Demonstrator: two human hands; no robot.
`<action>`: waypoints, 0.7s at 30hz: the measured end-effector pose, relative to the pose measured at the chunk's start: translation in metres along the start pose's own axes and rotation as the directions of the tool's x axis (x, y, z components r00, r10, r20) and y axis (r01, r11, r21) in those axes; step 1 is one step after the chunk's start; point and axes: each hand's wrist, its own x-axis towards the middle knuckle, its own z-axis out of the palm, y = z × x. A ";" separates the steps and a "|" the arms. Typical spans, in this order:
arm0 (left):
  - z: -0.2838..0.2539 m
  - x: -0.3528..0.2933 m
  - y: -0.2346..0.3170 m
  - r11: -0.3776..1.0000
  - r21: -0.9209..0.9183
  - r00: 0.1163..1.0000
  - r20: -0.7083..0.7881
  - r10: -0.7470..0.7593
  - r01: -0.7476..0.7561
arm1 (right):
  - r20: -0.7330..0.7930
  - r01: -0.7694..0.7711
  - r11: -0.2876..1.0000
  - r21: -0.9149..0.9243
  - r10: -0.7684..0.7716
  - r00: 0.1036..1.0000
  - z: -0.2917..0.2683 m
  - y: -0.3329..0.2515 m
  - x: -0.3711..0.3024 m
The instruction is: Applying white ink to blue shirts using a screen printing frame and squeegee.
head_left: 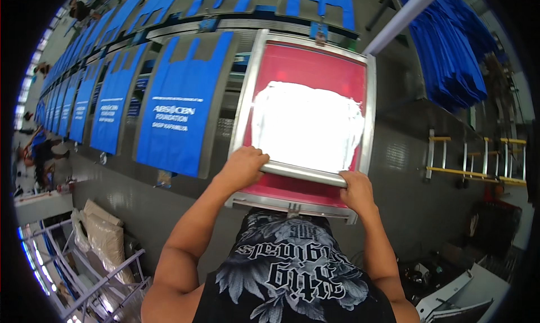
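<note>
In front of me lies a silk-screen frame (370,98) with metal sides and red mesh (315,61). A wide patch of white ink (306,126) covers the middle of the mesh. Along the near edge of the ink runs a long metal squeegee (306,173). My left hand (243,167) grips its left end, with the fingers wrapped over the bar. At the other end my right hand (358,191) is closed round it. The squeegee's blade edge is hidden from view. Below the bar, a darker red strip of mesh shows, then the frame's near rail.
Blue printed bags (175,103) lie on flat boards in a row to the left, with another row behind. Stacked blue bags (447,58) sit at upper right by a pale pole (405,16). A yellow-railed ladder (475,157) is at right; wrapped packages (107,241) are at lower left.
</note>
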 end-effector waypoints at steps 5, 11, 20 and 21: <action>-0.013 0.059 -0.010 0.998 0.010 0.957 -0.282 0.062 -0.062 | -0.157 0.005 0.998 -0.058 -0.014 0.987 -0.016 0.029 0.047; 0.037 0.124 -0.054 0.993 0.116 0.893 -0.445 0.071 -0.021 | -0.257 0.029 0.930 -0.367 -0.131 0.958 0.018 0.066 0.130; 0.008 0.004 0.001 0.995 -0.096 0.961 -0.269 -0.064 0.039 | -0.043 0.086 0.993 -0.075 -0.090 0.995 -0.020 0.006 0.032; 0.005 -0.005 0.013 0.991 -0.107 0.948 -0.302 -0.105 0.076 | -0.035 0.108 0.991 -0.076 -0.111 0.993 -0.029 0.003 0.034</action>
